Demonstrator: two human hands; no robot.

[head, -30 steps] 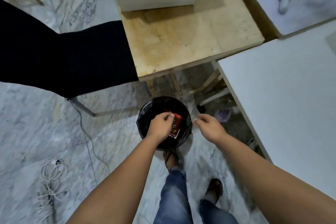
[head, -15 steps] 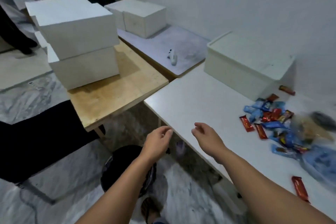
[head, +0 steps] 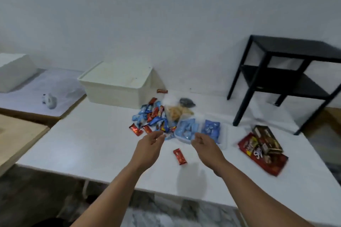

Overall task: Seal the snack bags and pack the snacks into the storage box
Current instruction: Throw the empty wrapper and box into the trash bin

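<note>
- Turning back from the floor bin, you now face the white table [head: 92,145]; a second ago your left hand held a red wrapper over that bin.
- Left hand [head: 150,144]: empty, fingers loosely curled, hovering near the heap of small red and blue snack packs [head: 152,116].
- Right hand [head: 203,142]: empty, relaxed, at the clear tray of blue packets [head: 210,128].
- Storage box [head: 118,83]: lid on, behind the heap.
- Red snack bag [head: 262,154]: lying right of the tray, apparently unsealed.
- Judgement: waste discarded; sealing and packing remain.
</note>
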